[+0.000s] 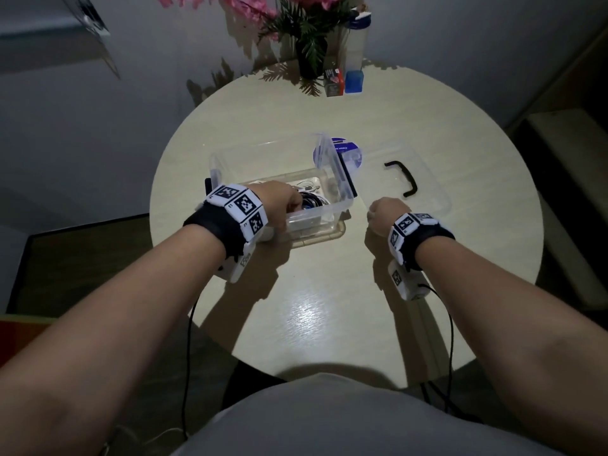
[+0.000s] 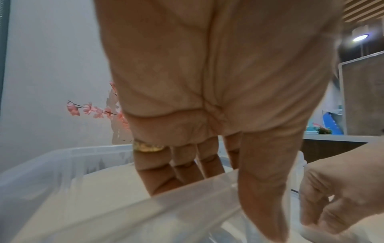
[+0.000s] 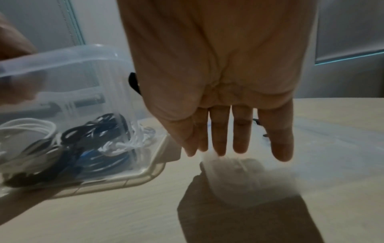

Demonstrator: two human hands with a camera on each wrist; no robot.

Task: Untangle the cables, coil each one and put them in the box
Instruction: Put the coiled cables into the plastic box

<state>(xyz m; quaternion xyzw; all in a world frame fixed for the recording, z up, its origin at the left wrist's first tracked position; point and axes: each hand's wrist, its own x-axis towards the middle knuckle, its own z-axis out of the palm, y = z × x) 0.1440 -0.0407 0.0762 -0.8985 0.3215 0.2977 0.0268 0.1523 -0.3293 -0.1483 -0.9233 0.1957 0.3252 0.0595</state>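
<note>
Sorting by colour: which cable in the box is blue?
The blue cable lying lowest in the box, beneath the black coil; the white coil and white tangle flank them.

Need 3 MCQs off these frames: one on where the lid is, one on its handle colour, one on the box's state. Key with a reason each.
1. Where is the lid relative to the box?
A. Shut on top of it
B. On the table, to its right
C. Underneath it

2. What colour is the lid's handle?
A. Black
B. Red
C. White

3. What state is the box in?
A. Closed
B. Open and empty
C. Open, with cables inside

Key:
1 B: the head view shows the lid on the table to the right of the box.
2 A: the handle is a dark black bar against the clear lid.
3 C: nothing covers the box, black and white cables show through its wall, and the left hand grips its near rim.
</note>
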